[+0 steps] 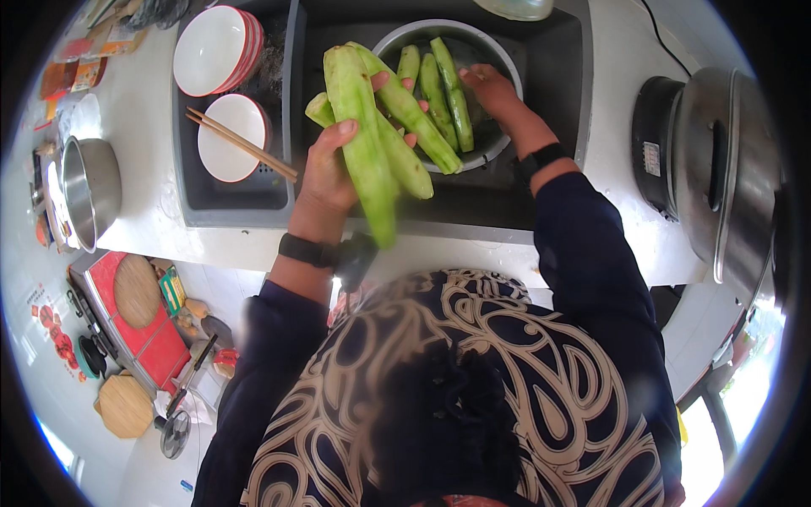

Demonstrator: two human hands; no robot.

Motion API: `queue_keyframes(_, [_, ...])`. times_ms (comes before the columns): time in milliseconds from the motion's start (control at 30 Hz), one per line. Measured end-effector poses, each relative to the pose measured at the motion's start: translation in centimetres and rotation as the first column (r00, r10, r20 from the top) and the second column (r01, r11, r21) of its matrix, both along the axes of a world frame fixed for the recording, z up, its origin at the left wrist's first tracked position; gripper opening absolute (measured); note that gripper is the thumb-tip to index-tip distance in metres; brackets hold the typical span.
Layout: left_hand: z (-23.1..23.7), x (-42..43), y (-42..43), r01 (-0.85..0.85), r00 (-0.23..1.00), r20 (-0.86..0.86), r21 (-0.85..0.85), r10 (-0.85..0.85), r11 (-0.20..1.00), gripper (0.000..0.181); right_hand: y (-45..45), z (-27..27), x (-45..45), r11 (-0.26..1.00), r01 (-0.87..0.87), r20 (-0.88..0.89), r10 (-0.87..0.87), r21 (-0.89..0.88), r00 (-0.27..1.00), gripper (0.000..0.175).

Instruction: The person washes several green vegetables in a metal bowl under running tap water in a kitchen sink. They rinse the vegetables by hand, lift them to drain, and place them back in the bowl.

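Several peeled green vegetables (pixel 364 133), long and pale like gourds or eggplants, lie bundled in my left hand (pixel 332 161), its thumb across the front one and its fingertips showing between them. The bundle hangs over the left rim of a round metal basin (pixel 500 47) that stands in the dark sink. Inside the basin lie more peeled green vegetables (pixel 453 95), darker and wet. My right hand (pixel 491 92) reaches into the basin at its right side, fingers bent beside these pieces; whether it touches anything there cannot be told.
Left of the basin, the smaller sink compartment (pixel 196 196) holds stacked white bowls (pixel 212 51) and another bowl (pixel 222 149) with wooden chopsticks (pixel 241 142) across it. A steel pot (pixel 101 184) stands on the left counter, a large lidded metal pan (pixel 716 165) on the right. A glass vessel (pixel 519 5) is at the top edge.
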State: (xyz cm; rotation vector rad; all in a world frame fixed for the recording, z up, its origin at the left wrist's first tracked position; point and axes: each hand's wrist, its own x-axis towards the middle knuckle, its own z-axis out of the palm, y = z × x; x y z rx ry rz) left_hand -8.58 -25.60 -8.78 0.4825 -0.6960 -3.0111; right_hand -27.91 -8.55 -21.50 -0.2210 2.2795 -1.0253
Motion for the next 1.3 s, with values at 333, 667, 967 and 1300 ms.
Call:
queue_keyframes(333, [-0.3, 0.3, -1.2, -0.021, 0.999, 0.029, -0.006, 0.022, 1.000, 0.081, -1.5, -6.3, -0.2, 0.977, -0.211, 0.357, 0.205, -0.020, 0.911, 0.066])
queue_keyframes(667, [-0.9, -0.2, -0.7, -0.095, 0.991, 0.088, -0.023, 0.096, 0.995, 0.083, -3.1, -6.1, 0.7, 0.761, -0.574, -0.068, 0.618, 0.302, 0.784, 0.053])
queue_keyframes(967, [-1.3, 0.4, 0.9, -0.010, 0.989, 0.148, -0.092, 0.023, 0.996, 0.076, -2.5, -1.0, 2.3, 0.965, 0.199, 0.280, -0.147, -0.170, 0.949, 0.031])
queue_keyframes(1300, [-0.7, 0.4, 3.9, 0.239, 0.968, 0.100, -0.067, -0.232, 0.969, 0.067, -3.3, 8.9, 4.2, 0.639, 0.506, 0.673, 0.024, -0.579, 0.739, 0.044])
